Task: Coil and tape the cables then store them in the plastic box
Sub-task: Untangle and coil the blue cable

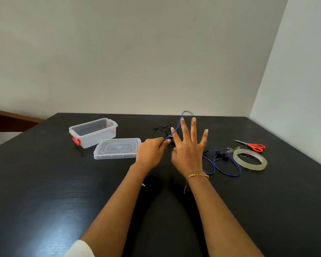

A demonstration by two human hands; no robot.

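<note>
My left hand pinches the blue earphone cable; my right hand, fingers spread, takes its first loop. At 11 o'clock, the plastic box stands empty. Nothing taped; black cable untouched beyond.

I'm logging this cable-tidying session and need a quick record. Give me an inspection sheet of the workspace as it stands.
Surface: dark table, glare patch near the front left.
Job's things: clear plastic box open, with red latches; its lid lies flat beside it; tape roll flat at right.
Clutter: red-handled scissors behind the tape roll.
Hands: left hand pinches the blue cable; right hand open, fingers spread, cable looped over them.
Cables: blue cable mostly loose on the table; black cable tangled behind the hands.
Surroundings: plain pale walls.
</note>
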